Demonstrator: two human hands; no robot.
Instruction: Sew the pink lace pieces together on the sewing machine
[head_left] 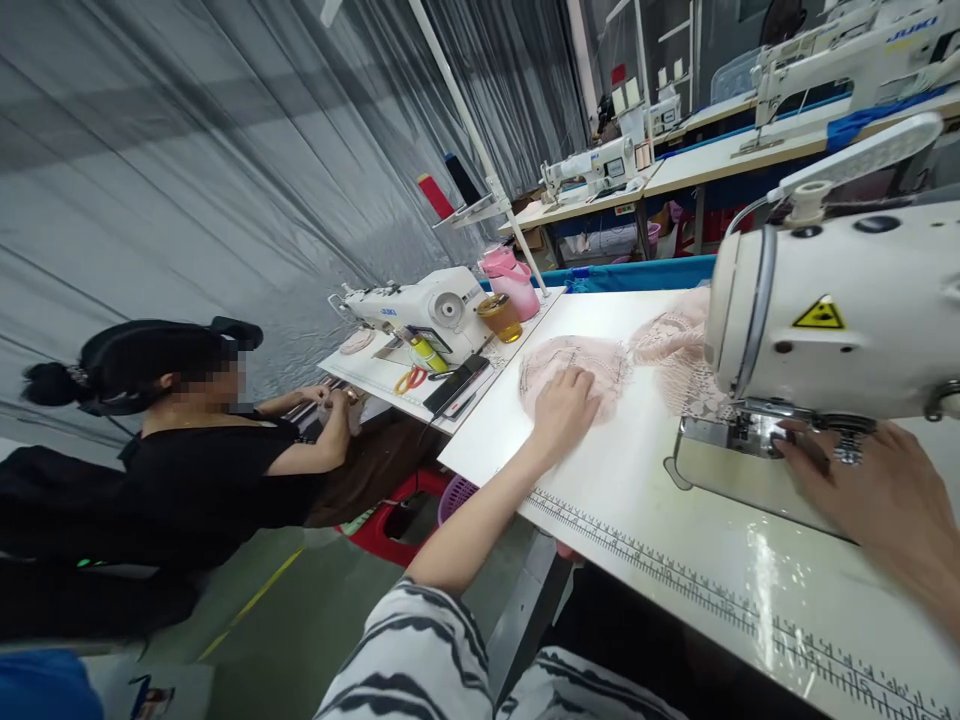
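My left hand [561, 412] rests palm down on a round pink lace piece [600, 362] lying on the white sewing table [637, 500], fingers curled over its near edge. More pink lace [675, 345] runs from it under the white sewing machine [840, 310]. My right hand [877, 490] sits at the machine's needle plate [739, 470], fingers bent toward the presser foot; whether it holds anything is hidden.
A ruler strip [675, 575] runs along the table's front edge. On the left a person in black [187, 460] works at another sewing machine [420, 310] with a pink bottle [514, 280], a cup [501, 317], scissors [409, 380] and a phone [457, 385]. More machine tables stand behind.
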